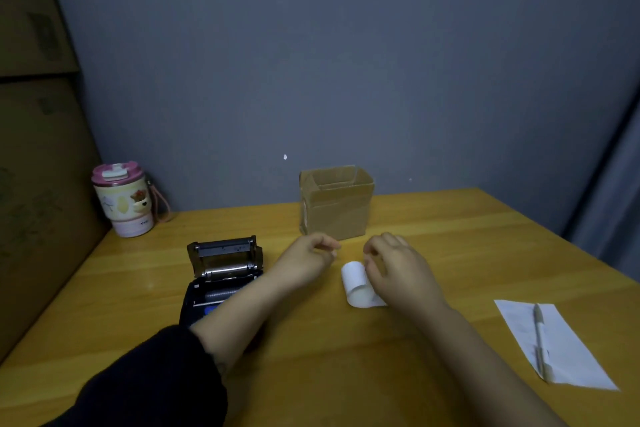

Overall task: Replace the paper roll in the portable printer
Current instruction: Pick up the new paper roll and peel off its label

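Observation:
The black portable printer (pixel 221 274) lies on the wooden table (pixel 433 225) at the left, its lid standing open and the roller and empty paper bay showing. My left forearm crosses over its front. My left hand (pixel 306 255) hovers right of the printer, fingertips pinched together with nothing visible in them. A white paper roll (pixel 356 282) sits just below and between my hands. My right hand (pixel 396 265) curls over the roll's right side and grips it, hiding that end.
An open cardboard box (pixel 336 204) stands just behind my hands. A pink lidded cup (pixel 123 201) is at the back left beside stacked cartons. A white paper sheet (pixel 568 354) with a pen (pixel 539 336) on it lies at the right.

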